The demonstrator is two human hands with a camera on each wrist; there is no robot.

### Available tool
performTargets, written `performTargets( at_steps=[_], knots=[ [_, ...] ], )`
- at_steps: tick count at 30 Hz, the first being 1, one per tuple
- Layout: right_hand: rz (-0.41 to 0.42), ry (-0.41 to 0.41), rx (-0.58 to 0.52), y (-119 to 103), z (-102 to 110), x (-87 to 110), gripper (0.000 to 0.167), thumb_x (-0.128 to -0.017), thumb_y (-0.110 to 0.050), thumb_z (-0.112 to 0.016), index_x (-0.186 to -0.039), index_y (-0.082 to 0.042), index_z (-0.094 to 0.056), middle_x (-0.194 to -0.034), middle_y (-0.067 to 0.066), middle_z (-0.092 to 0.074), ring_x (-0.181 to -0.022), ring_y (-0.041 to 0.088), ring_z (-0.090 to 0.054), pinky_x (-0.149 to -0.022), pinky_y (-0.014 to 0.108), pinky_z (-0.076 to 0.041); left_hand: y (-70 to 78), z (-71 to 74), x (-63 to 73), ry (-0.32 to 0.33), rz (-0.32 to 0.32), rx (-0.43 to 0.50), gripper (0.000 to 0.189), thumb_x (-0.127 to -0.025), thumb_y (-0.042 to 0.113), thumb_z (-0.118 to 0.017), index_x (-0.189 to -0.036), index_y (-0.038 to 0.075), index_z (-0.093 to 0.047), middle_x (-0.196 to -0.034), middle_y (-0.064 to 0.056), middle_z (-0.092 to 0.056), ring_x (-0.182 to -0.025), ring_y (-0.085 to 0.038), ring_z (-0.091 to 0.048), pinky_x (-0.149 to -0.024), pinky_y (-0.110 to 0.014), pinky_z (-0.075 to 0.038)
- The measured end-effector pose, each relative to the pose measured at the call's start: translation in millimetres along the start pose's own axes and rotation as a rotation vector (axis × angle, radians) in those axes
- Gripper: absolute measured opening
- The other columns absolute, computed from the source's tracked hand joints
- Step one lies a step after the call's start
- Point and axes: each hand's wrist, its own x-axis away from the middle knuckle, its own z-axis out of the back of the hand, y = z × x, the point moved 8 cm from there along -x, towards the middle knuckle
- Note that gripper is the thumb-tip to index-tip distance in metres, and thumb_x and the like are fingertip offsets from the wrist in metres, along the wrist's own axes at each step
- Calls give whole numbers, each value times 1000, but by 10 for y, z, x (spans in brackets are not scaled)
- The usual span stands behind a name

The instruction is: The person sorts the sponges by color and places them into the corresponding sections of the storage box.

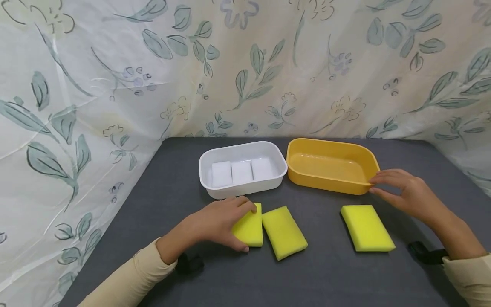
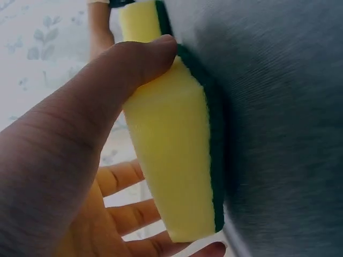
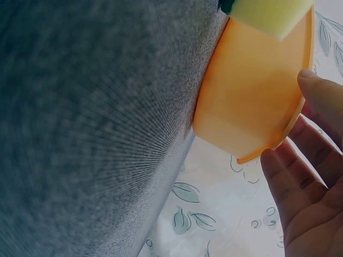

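Note:
My left hand (image 1: 224,221) grips a yellow scouring sponge (image 1: 251,228) on the dark table, thumb across its near edge and fingers along the far side. The left wrist view shows the dark green scouring layer (image 2: 214,160) on its underside, against the cloth. Beside it lies a second, slanted yellow sponge (image 1: 284,233). My right hand (image 1: 402,192) holds the right end of a yellow tray (image 1: 326,183), thumb and fingertips at the rim. In the right wrist view the tray's outer wall (image 3: 246,85) faces me. A third yellow sponge (image 1: 367,228) rests in front of that tray.
A white tray (image 1: 245,189) stands left of the yellow one, their rims close together, with three white blocks (image 1: 241,172) inside. A dark cloth (image 1: 322,277) covers the table. Behind and to the sides hangs a leaf-patterned curtain (image 1: 230,85).

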Motion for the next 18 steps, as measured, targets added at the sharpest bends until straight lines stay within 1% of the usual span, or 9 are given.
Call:
performTargets(
  at_steps=[2,4,7,9,11,13,15,18],
  knots=[
    [-4,-6,-5,0,-3,0,37,-65,0,-90,-100,-6,-78,-105,13,-70,-103,34,-60,-80,58,-47,4,39,-62,-27,-19,5,76,-75,53,-82,-135,18,-51,-124,2,-51,-102,-14,-48,-82,-28,-46],
    [-5,-9,-7,-1,-5,-4,37,-66,-1,-90,-100,-6,-78,-105,13,-70,-104,34,-60,-80,59,-47,0,105,-122,-74,-27,31,74,-76,49,-83,-135,18,-52,-123,3,-50,-103,-13,-48,-84,-27,-45],
    [1,-11,-10,-7,-10,-12,37,-66,-1,-90,-100,-7,-78,-105,13,-70,-103,35,-60,-80,59,-48,8,254,-211,-157,-30,89,69,-77,44,-83,-134,19,-53,-118,5,-51,-99,-12,-49,-83,-28,-45],
    [7,-10,-10,-8,-13,-14,37,-66,0,-89,-101,-8,-78,-105,12,-70,-103,34,-60,-80,59,-48,22,368,-285,-187,-39,134,66,-79,42,-82,-134,19,-54,-115,7,-52,-98,-12,-50,-82,-29,-46],
    [8,-8,-9,-6,-13,-11,38,-66,0,-90,-101,-8,-78,-105,12,-70,-103,34,-60,-79,58,-48,47,465,-395,-185,-67,170,63,-80,41,-79,-133,19,-54,-112,7,-54,-97,-13,-51,-82,-31,-46],
    [9,-7,-8,-2,-12,-3,37,-66,0,-90,-100,-8,-78,-105,12,-70,-103,34,-60,-79,58,-48,76,537,-545,-154,-110,189,62,-81,41,-78,-134,18,-54,-112,6,-55,-98,-13,-52,-82,-30,-46],
    [11,-1,-9,2,-8,5,38,-65,0,-90,-100,-8,-78,-105,12,-70,-103,34,-60,-79,58,-48,105,582,-717,-127,-137,189,63,-82,40,-77,-136,17,-54,-117,5,-55,-100,-12,-51,-84,-29,-46],
    [12,0,-14,-2,-2,10,38,-65,0,-90,-101,-8,-78,-105,11,-70,-103,33,-59,-80,57,-48,124,607,-970,-93,-151,173,64,-83,40,-77,-138,16,-54,-122,3,-54,-104,-12,-50,-86,-27,-44]
  ],
)
